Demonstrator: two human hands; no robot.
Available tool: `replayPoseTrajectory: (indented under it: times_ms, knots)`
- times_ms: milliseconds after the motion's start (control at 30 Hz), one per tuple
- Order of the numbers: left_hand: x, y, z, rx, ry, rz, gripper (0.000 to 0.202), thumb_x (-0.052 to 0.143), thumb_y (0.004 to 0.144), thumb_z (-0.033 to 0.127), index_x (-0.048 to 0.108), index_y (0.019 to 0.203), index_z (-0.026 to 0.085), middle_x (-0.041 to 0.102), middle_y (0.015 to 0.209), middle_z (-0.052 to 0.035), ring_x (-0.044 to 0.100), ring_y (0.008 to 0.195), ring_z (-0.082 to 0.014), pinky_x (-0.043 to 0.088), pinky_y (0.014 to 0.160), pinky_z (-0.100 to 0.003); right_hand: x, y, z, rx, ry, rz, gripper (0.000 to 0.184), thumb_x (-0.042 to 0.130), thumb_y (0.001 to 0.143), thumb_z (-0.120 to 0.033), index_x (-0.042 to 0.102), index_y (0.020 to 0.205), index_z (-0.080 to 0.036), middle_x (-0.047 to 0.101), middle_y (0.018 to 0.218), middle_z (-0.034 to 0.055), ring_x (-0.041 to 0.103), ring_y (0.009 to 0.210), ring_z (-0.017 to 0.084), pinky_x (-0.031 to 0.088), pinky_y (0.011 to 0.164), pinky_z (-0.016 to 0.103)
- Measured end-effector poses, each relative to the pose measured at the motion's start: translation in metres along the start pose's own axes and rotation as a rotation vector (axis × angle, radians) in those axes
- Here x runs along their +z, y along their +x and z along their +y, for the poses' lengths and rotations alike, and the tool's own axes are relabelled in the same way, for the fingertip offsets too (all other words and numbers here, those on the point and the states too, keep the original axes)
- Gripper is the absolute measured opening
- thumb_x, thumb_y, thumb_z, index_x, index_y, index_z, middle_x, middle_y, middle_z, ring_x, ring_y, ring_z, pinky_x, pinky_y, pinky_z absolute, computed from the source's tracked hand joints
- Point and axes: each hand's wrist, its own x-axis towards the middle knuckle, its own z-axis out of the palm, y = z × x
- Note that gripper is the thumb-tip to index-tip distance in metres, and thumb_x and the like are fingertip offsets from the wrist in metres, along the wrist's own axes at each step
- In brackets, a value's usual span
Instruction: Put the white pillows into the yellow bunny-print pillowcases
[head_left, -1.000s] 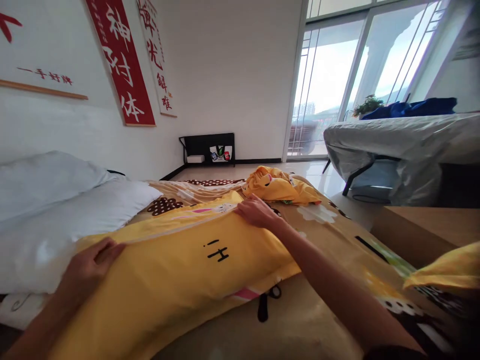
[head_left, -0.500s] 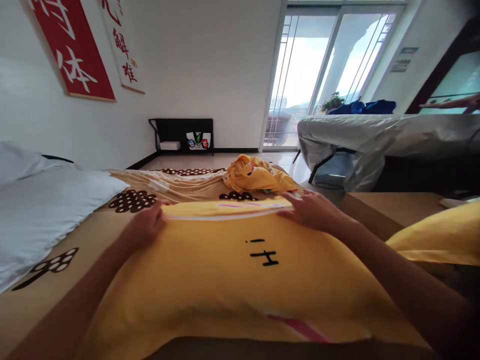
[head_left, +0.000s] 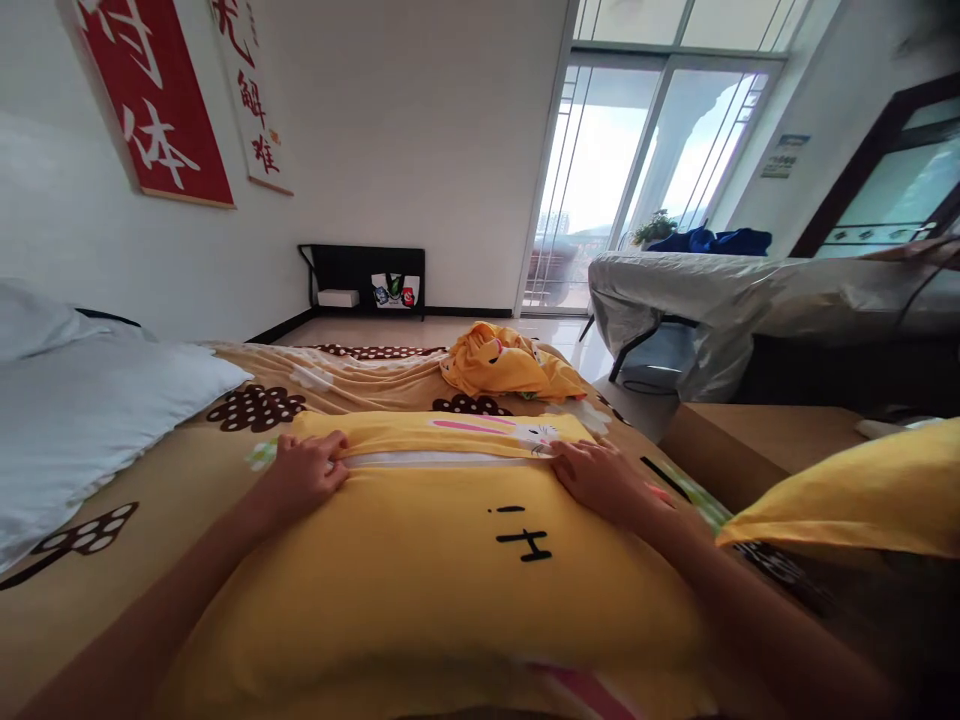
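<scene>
A big yellow pillow (head_left: 450, 570) with black letters lies across the bed in front of me. My left hand (head_left: 304, 472) pinches the far left corner of its yellow pillowcase, where white filling shows along the open edge. My right hand (head_left: 600, 474) rests with curled fingers on the far right corner, pressing the case down beside a pink rabbit print (head_left: 495, 428).
White pillows (head_left: 82, 400) lie at the left. A crumpled yellow cloth (head_left: 506, 365) sits at the bed's far end. Another yellow pillow (head_left: 862, 490) lies at the right by a wooden bedside top (head_left: 765, 435). A covered table (head_left: 750, 290) stands near the glass doors.
The pillow has turned from slanted to square in front of me. My left hand moved from its near left edge to the far left corner; both hands now hold the far edge.
</scene>
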Motion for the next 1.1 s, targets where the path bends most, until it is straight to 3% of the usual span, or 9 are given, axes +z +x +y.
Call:
replayPoseTrajectory:
  times_ms: [167,367,533,700,800,867,1000,1100]
  knots:
    - [0.007,0.007,0.000,-0.097,0.072,-0.026,0.025,0.038,0.080,0.029,0.054,0.096,0.020,0.070,0.098,-0.0117,0.061,0.097,-0.0302,0.031,0.088,-0.049,-0.007,-0.002,-0.013,0.014,-0.127,0.049,0.033,0.034,0.096,-0.028,0.065,0.095,-0.015,0.070,0.092,0.0131,0.064,0.091,0.025,0.036,0.085,0.038]
    - [0.012,-0.002,0.007,-0.102,0.124,0.003,0.029,0.028,0.088,0.026,0.056,0.088,0.018,0.070,0.092,-0.0137,0.062,0.094,-0.0319,0.030,0.085,-0.050,-0.002,-0.007,-0.018,0.090,0.027,0.091,0.027,0.040,0.091,-0.020,0.066,0.085,-0.015,0.071,0.089,0.0122,0.065,0.087,0.023,0.035,0.083,0.035]
    - [0.008,-0.005,0.011,-0.206,-0.078,0.266,0.028,0.028,0.089,0.029,0.054,0.082,0.018,0.070,0.089,-0.0107,0.063,0.088,-0.0255,0.036,0.081,-0.039,-0.012,-0.006,-0.006,0.197,0.147,0.174,0.030,0.038,0.092,-0.028,0.068,0.089,-0.020,0.073,0.088,0.0067,0.066,0.081,0.020,0.039,0.069,0.029]
    - [-0.032,-0.002,0.030,-0.286,-0.388,0.562,0.025,0.033,0.085,0.037,0.050,0.080,0.019,0.065,0.084,-0.0079,0.060,0.079,-0.0212,0.042,0.072,-0.030,-0.030,-0.008,0.011,0.232,0.300,0.425,0.034,0.039,0.091,-0.035,0.069,0.087,-0.022,0.073,0.087,0.0053,0.065,0.081,0.020,0.040,0.070,0.028]
    - [-0.048,-0.001,0.037,-0.258,-0.354,0.648,0.025,0.032,0.086,0.039,0.048,0.081,0.021,0.063,0.082,-0.0064,0.058,0.077,-0.0210,0.042,0.071,-0.031,-0.033,-0.011,0.015,0.247,0.255,0.599,0.036,0.038,0.091,-0.037,0.068,0.082,-0.020,0.072,0.084,0.0082,0.064,0.081,0.022,0.039,0.076,0.030]
    - [-0.038,0.001,0.036,-0.239,-0.206,0.614,0.026,0.028,0.088,0.037,0.046,0.080,0.021,0.063,0.080,-0.0066,0.058,0.079,-0.0223,0.040,0.075,-0.034,-0.023,-0.011,0.012,0.252,0.212,0.572,0.036,0.037,0.092,-0.038,0.066,0.081,-0.020,0.071,0.084,0.0095,0.063,0.082,0.022,0.038,0.079,0.031]
    - [0.022,0.002,0.032,-0.215,0.067,0.315,0.029,0.024,0.089,0.024,0.050,0.076,0.018,0.064,0.079,-0.0112,0.062,0.084,-0.0276,0.037,0.079,-0.042,0.019,-0.002,-0.010,0.197,0.130,0.192,0.034,0.031,0.095,-0.025,0.063,0.100,-0.017,0.071,0.095,0.0122,0.063,0.090,0.022,0.036,0.080,0.031]
    - [0.054,0.003,0.028,-0.196,0.084,0.212,0.035,0.021,0.092,0.024,0.055,0.084,0.015,0.066,0.085,-0.0140,0.063,0.089,-0.0298,0.038,0.078,-0.043,0.042,0.008,-0.021,0.166,0.134,0.085,0.033,0.032,0.095,-0.023,0.061,0.109,-0.017,0.070,0.099,0.0127,0.063,0.095,0.022,0.036,0.083,0.033]
